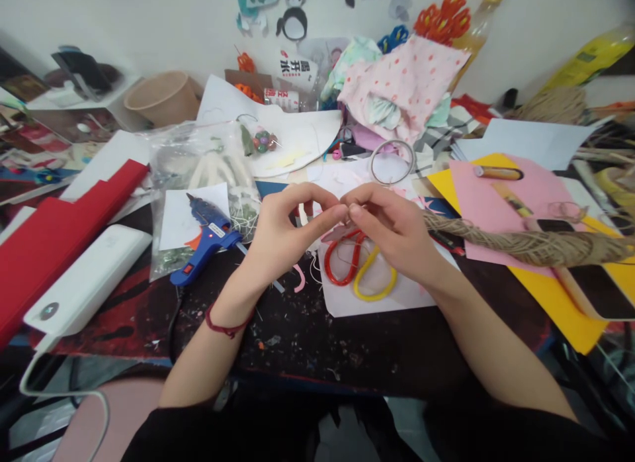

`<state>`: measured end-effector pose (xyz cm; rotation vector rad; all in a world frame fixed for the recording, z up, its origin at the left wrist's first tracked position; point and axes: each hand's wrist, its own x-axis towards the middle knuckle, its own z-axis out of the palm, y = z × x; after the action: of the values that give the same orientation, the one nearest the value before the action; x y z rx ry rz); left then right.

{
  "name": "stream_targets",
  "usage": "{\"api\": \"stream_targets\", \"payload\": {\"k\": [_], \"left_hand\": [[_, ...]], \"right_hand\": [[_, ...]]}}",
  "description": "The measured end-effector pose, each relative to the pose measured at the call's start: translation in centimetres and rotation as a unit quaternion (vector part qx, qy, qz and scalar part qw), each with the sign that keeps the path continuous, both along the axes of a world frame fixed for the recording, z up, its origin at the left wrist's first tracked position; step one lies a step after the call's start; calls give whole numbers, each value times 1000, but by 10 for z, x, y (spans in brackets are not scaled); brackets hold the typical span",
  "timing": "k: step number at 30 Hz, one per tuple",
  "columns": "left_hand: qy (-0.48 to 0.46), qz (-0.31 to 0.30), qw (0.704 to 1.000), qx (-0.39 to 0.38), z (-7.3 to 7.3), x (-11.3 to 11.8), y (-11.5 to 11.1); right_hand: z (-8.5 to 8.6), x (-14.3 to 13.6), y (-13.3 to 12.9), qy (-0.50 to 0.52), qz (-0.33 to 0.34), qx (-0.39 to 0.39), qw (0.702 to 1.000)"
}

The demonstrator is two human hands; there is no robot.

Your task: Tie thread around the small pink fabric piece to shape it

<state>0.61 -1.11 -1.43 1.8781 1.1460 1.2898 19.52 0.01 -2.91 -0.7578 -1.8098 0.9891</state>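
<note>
My left hand (285, 233) and my right hand (391, 233) meet above the dark table, thumbs and forefingers pinched together at one point. Whatever sits between the fingertips is too small to make out. A red cord is tied around my left wrist. Right under my hands lie scissors (360, 267) with one red and one yellow handle loop, resting on a white sheet (347, 300). A small pink curl (299, 278) lies on the table beside the sheet. A blue glue gun (208, 240) rests left of my left hand.
A bundle of brown twine (526, 243) lies across pink (476, 190) and yellow paper (570, 310) at right. A red board (54, 237), a white power bank (89, 277), a clear plastic bag (203, 164), a paper bowl (161, 98), a metal ring (391, 161) and crumpled cloth (401, 81) crowd the table.
</note>
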Motion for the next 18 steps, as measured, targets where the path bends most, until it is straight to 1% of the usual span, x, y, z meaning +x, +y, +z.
{"api": "stream_targets", "payload": {"k": [3, 6, 8, 13, 15, 18], "left_hand": [[-7, -10, 999, -37, 1, 0, 0], [0, -3, 999, -32, 2, 2, -1], [10, 2, 1000, -10, 1, 2, -2], [65, 17, 995, 77, 1, 1, -3], [81, 16, 992, 94, 2, 0, -4], [85, 0, 992, 97, 3, -2, -4]], "right_hand": [[1, 0, 0, -4, 3, 7, 1000], [1, 0, 1, -9, 1, 12, 1000], [0, 0, 1, -12, -2, 16, 1000], [0, -1, 1, -8, -11, 11, 1000], [0, -1, 1, -8, -12, 14, 1000], [1, 0, 2, -7, -9, 18, 1000]]}}
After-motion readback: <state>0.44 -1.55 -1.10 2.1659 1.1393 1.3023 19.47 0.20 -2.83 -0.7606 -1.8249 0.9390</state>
